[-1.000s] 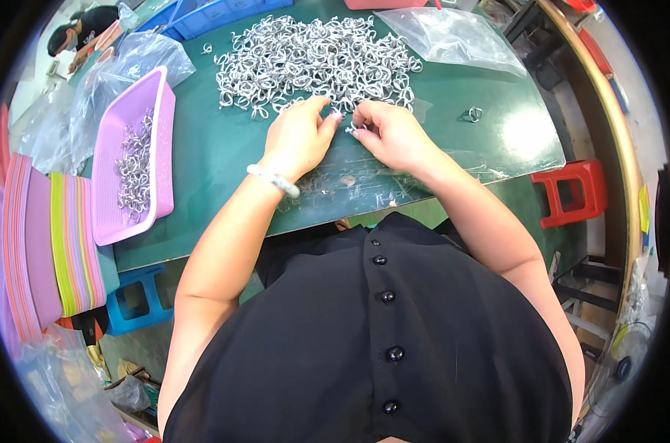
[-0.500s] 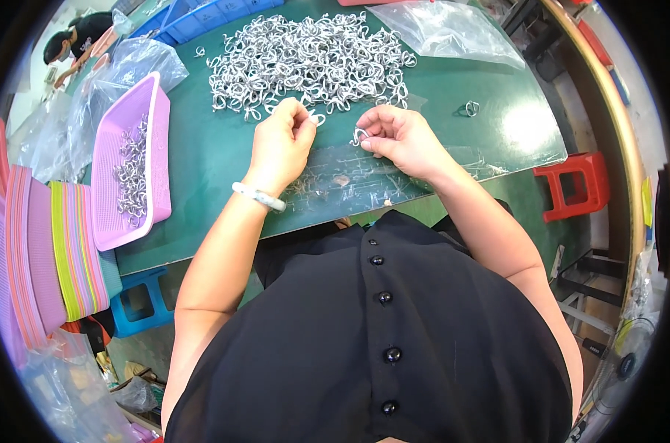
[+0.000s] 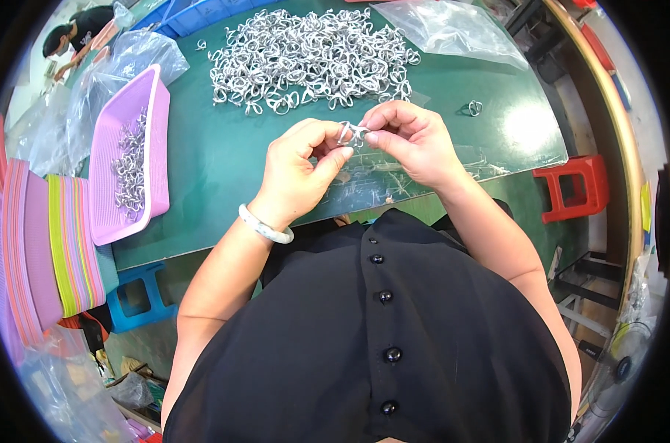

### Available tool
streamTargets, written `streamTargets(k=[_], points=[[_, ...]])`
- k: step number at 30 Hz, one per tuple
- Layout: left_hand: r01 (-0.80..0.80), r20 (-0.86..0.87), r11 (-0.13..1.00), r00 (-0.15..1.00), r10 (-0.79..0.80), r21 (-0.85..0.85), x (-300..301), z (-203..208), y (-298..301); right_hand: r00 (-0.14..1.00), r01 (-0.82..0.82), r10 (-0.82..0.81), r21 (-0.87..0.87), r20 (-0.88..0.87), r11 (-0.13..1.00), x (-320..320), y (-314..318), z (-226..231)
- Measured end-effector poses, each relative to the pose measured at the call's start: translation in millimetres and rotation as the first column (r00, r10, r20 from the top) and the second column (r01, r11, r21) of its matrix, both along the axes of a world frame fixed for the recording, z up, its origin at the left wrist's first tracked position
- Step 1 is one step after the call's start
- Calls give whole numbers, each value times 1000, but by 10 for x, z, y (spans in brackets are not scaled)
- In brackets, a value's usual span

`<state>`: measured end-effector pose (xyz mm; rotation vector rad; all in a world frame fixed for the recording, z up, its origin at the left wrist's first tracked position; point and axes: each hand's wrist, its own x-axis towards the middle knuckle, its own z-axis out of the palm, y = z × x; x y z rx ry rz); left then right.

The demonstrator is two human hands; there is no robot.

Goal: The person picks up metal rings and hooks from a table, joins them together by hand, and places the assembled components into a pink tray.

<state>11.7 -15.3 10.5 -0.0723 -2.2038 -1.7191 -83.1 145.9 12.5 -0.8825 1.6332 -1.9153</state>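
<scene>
In front of my body, over the green table, my two hands meet fingertip to fingertip. My left hand [image 3: 302,166] is closed, thumb and forefinger pinching a silver-grey metal ring [image 3: 344,133]. Another such piece, a metal ring [image 3: 361,135], is gripped between the thumb and fingers of my right hand [image 3: 416,144]. The two rings touch or overlap; whether they are linked I cannot tell. Just beyond my hands lies a large heap of similar metal rings [image 3: 313,59]. A lone ring piece [image 3: 474,108] rests on the table to the right.
At the left a purple basket [image 3: 158,133] holds a smaller lot of ring pieces. Stacked coloured baskets [image 3: 69,251] stand beside it. Clear plastic bags [image 3: 453,29] and a blue divided bin [image 3: 202,16] sit at the back. A red stool [image 3: 571,188] stands right; another person [image 3: 77,37] is far left.
My left hand has come back from the edge of the heap with a ring and moved right, to my right hand. My right hand has stayed nearly in place, still holding its ring.
</scene>
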Motion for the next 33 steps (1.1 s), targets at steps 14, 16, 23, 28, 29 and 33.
streamTargets(k=[14, 16, 23, 28, 29, 33], points=[[16, 78, 984, 996, -30, 175, 15, 5, -24, 997, -25, 28, -39, 71, 999, 43, -34, -4], [45, 136, 859, 982, -132, 511, 13, 19, 12, 998, -21, 23, -32, 65, 999, 47, -29, -26], [45, 140, 858, 981, -135, 512, 25, -1, 63, 1000, -11, 12, 51, -13, 999, 86, -28, -23], [45, 97, 874, 990, -104, 483, 14, -97, 42, 999, -24, 25, 43, -22, 999, 121, -25, 15], [45, 96, 874, 990, -104, 483, 6, -100, 36, 999, -34, 35, 57, -18, 998, 124, -24, 29], [-26, 207, 657, 958, -200, 754, -11, -31, 16, 998, -41, 43, 57, -36, 998, 110, -24, 42]])
